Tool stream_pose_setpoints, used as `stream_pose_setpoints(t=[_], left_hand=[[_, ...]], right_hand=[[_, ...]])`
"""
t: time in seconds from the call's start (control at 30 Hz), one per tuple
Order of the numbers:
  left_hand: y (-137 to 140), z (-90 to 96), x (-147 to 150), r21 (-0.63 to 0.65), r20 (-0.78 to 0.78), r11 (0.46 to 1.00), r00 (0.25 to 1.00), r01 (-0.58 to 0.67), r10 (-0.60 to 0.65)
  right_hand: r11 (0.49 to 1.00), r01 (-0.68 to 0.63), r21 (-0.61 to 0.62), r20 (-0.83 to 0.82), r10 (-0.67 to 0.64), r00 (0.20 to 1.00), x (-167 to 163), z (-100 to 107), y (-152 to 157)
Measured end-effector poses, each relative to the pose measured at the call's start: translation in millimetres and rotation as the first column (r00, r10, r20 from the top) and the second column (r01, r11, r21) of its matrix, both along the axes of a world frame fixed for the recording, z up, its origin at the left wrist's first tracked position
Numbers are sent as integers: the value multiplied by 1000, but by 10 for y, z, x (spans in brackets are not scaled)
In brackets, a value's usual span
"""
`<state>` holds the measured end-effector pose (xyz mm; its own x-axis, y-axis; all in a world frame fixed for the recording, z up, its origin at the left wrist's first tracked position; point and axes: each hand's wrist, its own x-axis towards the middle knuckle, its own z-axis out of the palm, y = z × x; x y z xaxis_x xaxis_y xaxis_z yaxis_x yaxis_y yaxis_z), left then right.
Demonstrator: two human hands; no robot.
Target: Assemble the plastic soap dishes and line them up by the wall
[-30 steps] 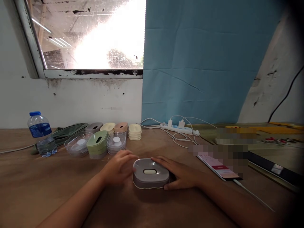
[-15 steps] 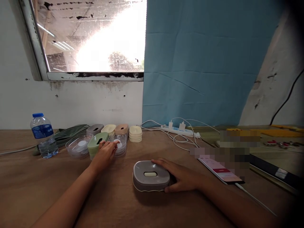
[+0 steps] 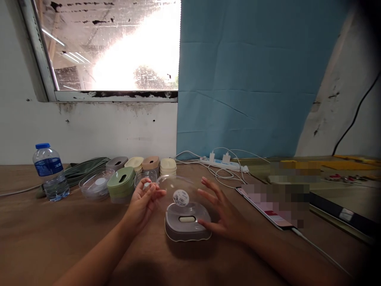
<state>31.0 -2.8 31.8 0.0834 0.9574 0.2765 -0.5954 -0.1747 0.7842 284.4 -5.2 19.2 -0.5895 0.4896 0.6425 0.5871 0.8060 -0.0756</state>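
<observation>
- Grey box: on the bare middle of the brown table, directly in front of me, well short of the back edge. Upright; a pale piece shows in its top slot.
- Left hand: thumb and fingertips pinching the left rim of a clear shell. Light rim hold looks right; squeezing would likely bow thin plastic.
- Right hand: fingers spread along the shell's right side, thumb over the box's right end. Cannot tell whether any tip touches.
- Clear shell: upright to tilted over the box's far side, round label facing me. Contact with the box: cannot tell; blurred. Judgement: support both sides evenly, thumbs clear of the rim, and watch the label as a tilt gauge, since the edges barely show.
- Phone: toward the table's right side, cable plugged in. Right elbow best kept off that cable.
- Green stack: left of centre, beside a clear bowl; a clear stack sits just behind my left hand. Worth minding the knuckles there.
- Bottle: toward the far left corner.
- Cream stack and power strip: near the back edge.
</observation>
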Motion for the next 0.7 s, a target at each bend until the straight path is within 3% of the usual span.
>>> stream_pose_setpoints(t=[0.17,0.33,0.4,0.47,0.53,0.57,0.7], left_hand=[[-71,-120,124,-68,19,981,983,183,-182],[44,-201,62,-123,-194,987,973,100,-123],[108,-269,26,-150,-313,988,946,45,-91],[154,-336,0,-157,-418,987,905,20,-85],[174,-373,-13,-131,-499,991,863,15,-79],[176,-377,-14,-111,-532,994,844,15,-72],[154,-328,-10,-67,-641,997,764,48,-80]], right_hand=[[998,-49,-27,0,49,999,14,-45,20],[966,-104,-235,-13,103,995,104,-43,96],[907,-151,-394,2,165,986,122,-19,107],[815,-168,-554,4,204,979,123,6,102],[740,-164,-653,-7,211,978,114,21,92],[726,-162,-669,-8,210,978,109,22,88],[785,-148,-602,43,218,975,112,-9,87]])
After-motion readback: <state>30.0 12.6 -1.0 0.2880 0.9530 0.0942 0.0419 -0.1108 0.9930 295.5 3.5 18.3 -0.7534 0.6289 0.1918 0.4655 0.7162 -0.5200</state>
